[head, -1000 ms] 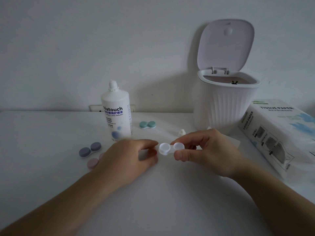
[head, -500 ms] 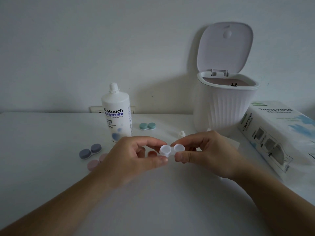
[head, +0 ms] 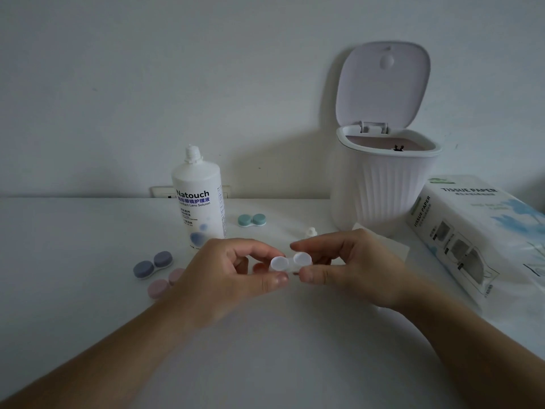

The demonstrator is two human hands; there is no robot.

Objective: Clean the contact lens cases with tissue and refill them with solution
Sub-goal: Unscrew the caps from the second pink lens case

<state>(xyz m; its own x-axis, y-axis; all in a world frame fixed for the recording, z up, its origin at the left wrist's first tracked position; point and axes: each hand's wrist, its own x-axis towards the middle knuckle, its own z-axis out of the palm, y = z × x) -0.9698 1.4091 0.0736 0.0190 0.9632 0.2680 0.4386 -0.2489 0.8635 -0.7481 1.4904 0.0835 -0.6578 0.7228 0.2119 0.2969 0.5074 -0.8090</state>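
Observation:
A white contact lens case (head: 290,262) with both caps on is held just above the table between my two hands. My left hand (head: 227,273) pinches its left cap between thumb and fingers. My right hand (head: 351,264) pinches the right end. The uncapped solution bottle (head: 198,202) stands behind my left hand, and its small white cap (head: 310,232) lies on the table. A flat tissue (head: 389,246) lies under and behind my right hand.
A blue-grey case (head: 152,264) and a pink case (head: 165,283) lie at the left, the pink one partly hidden by my left hand. A teal case (head: 252,220) sits further back. A white bin (head: 383,190) with its lid up and a tissue pack (head: 477,234) stand at the right.
My left hand has closed its thumb and fingers onto the left cap of the white case. The case has risen slightly off the table. My right hand keeps its hold.

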